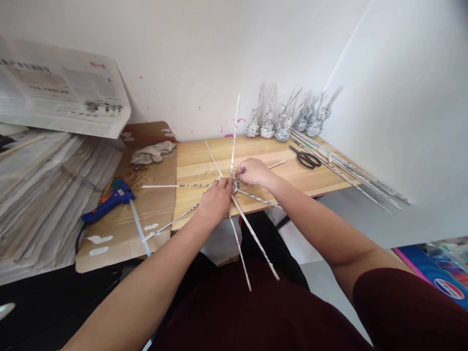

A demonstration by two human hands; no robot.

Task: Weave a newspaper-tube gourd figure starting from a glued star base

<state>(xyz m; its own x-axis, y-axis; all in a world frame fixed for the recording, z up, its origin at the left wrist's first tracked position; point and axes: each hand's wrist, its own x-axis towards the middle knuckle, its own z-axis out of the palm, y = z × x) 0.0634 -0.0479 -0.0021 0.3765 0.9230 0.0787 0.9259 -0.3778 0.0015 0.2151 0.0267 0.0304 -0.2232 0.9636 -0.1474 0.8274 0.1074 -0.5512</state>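
Note:
A star of rolled newspaper sticks (252, 228) spreads out from a small woven centre at the front of the wooden table. My left hand (217, 199) presses down on the sticks just left of the centre, its fingers together. Right of the centre, my right hand (253, 172) pinches a paper strip close to the weave; its fingertips partly hide the strip. Two of the sticks reach past the table's front edge over my lap, and one points up toward the wall.
Black scissors (307, 158) lie on the wooden table (193, 158), beside long paper sticks (351, 171). Woven newspaper figures (283, 126) stand by the wall. A blue glue gun (109, 201) and a cloth (152, 152) rest on cardboard (146, 214), near stacked newspapers (47, 195).

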